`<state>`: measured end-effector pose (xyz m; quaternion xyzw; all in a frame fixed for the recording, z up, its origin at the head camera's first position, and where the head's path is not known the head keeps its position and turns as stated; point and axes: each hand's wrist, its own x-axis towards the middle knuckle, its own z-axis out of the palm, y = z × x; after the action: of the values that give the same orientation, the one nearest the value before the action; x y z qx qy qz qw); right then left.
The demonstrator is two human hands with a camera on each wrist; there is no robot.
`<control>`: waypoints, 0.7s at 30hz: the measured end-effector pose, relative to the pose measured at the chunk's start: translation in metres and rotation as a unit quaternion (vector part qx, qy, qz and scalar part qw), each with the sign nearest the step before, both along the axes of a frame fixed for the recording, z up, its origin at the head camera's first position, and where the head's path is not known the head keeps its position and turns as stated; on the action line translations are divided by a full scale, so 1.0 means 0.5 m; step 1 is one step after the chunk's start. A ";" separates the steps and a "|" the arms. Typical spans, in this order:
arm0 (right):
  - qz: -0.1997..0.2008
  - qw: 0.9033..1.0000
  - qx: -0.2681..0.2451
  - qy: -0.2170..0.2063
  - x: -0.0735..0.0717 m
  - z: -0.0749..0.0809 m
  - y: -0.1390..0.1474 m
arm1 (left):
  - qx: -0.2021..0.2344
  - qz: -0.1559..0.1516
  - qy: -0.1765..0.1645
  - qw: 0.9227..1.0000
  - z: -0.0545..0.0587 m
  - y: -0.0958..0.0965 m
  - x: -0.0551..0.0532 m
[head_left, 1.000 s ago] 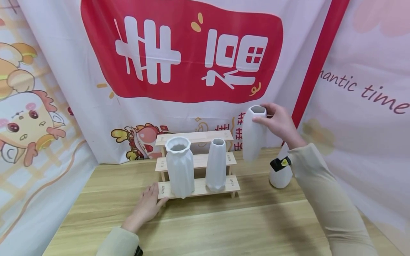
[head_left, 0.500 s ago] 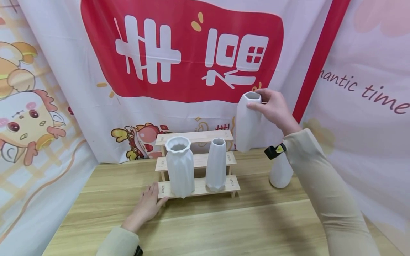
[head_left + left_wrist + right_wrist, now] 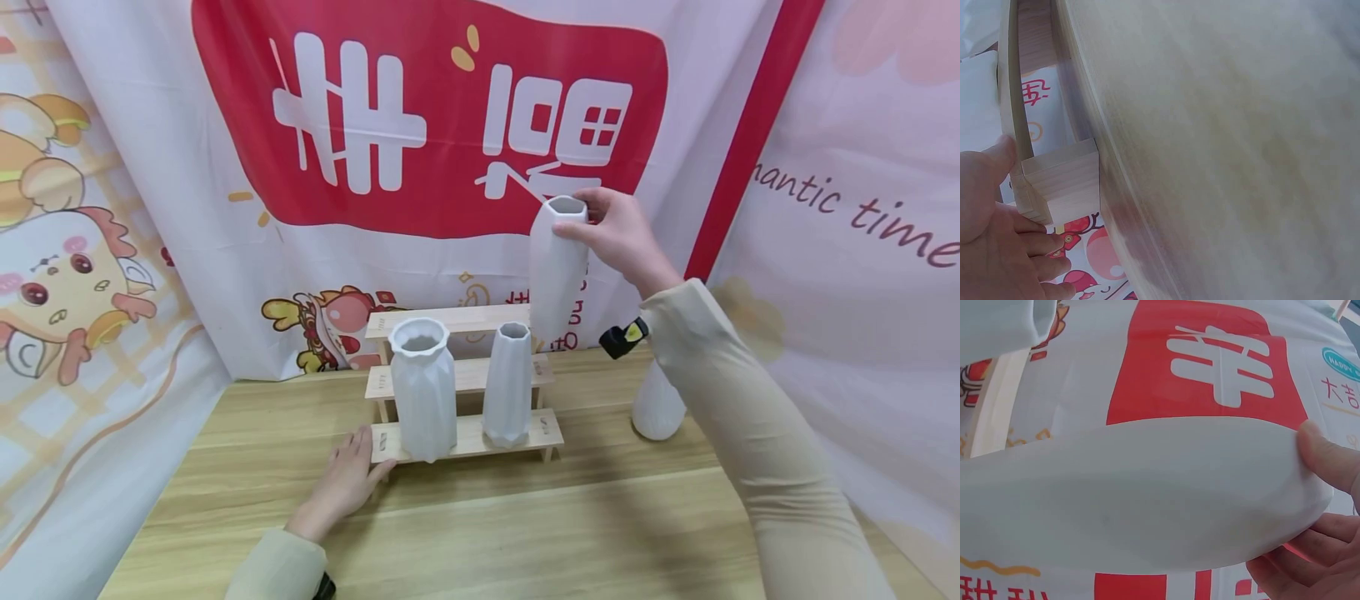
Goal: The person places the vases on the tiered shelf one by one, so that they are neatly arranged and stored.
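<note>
Head view, right hand [image 3: 615, 237]: gripping the raised vase [image 3: 557, 275] by its neck, thumb pressing the near side, fingers holding the far right side
Head view, raised vase: hanging below those fingers, overlapping the right end of the wooden stand [image 3: 465, 436]'s top shelf, mouth facing up and long axis running nearly upright; whether it is touching the shelf, one cannot tell
Head view, left hand [image 3: 343, 479]: holding the left end of the lowest step, thumb lying at the front edge
Head view, standing vases: a ruffled vase [image 3: 425, 404] and a narrow vase [image 3: 507, 392] standing upright on the lowest step, a fourth vase [image 3: 658, 408] standing on the table [image 3: 465, 533], partly hidden by the right sleeve
Left wrist view, step corner: sitting between the left thumb and fingers
Right wrist view, raised vase: stretching sideways across the frame, neck end pointing toward the right hand, thumb above, fingers curling below
</note>
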<state>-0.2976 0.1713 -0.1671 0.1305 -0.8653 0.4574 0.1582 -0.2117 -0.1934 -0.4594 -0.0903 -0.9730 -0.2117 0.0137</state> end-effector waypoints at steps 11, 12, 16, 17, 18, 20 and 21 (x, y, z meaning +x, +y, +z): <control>0.030 0.999 -0.015 0.006 -0.009 0.005 -0.053 | 0.002 -0.001 -0.003 1.000 -0.004 -0.002 -0.002; 0.030 0.999 -0.015 0.007 -0.009 0.004 -0.058 | 0.002 -0.001 -0.002 1.000 -0.004 -0.002 -0.002; 0.032 0.999 -0.014 0.010 -0.012 0.005 -0.076 | -0.001 -0.001 -0.001 1.000 -0.004 -0.001 -0.001; 0.032 0.999 -0.013 0.012 -0.012 0.005 -0.081 | -0.001 0.000 -0.003 1.000 -0.003 -0.001 -0.001; 0.032 0.999 -0.012 0.013 -0.013 0.005 -0.086 | -0.002 0.000 -0.002 1.000 -0.003 -0.001 -0.002; 0.033 0.999 -0.011 0.014 -0.014 0.006 -0.096 | -0.003 0.001 -0.003 1.000 -0.003 -0.001 -0.002; 0.034 0.999 -0.010 0.015 -0.015 0.006 -0.102 | -0.002 0.001 -0.004 1.000 -0.002 -0.001 -0.001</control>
<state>-0.3050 0.1204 -0.1640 0.1653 -0.8530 0.4694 0.1571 -0.2124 -0.1939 -0.4602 -0.0881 -0.9737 -0.2100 0.0095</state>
